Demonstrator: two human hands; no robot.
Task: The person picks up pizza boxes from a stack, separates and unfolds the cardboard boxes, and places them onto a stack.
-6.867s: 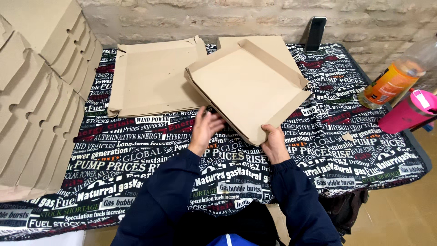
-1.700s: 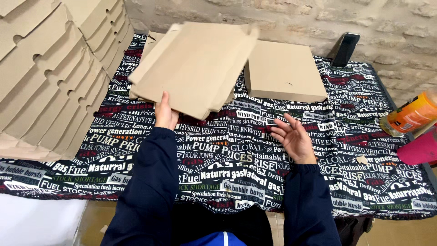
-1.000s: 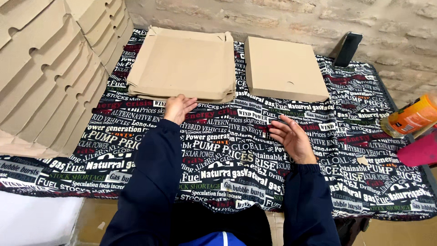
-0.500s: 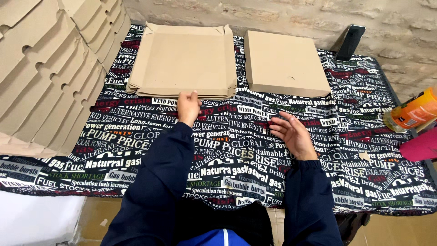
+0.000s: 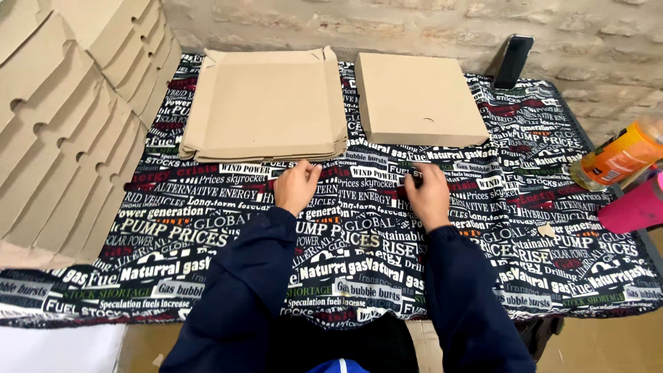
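Hands both empty. We had left hand [image 5: 295, 186] loosely curled on printed tablecloth [image 5: 207, 228], just below stack of flat pizza box blanks [image 5: 266, 103]. Right hand [image 5: 427, 193] flat on cloth, fingers together, near folded pizza box [image 5: 418, 97]. Orange bottle [image 5: 618, 153] far right.
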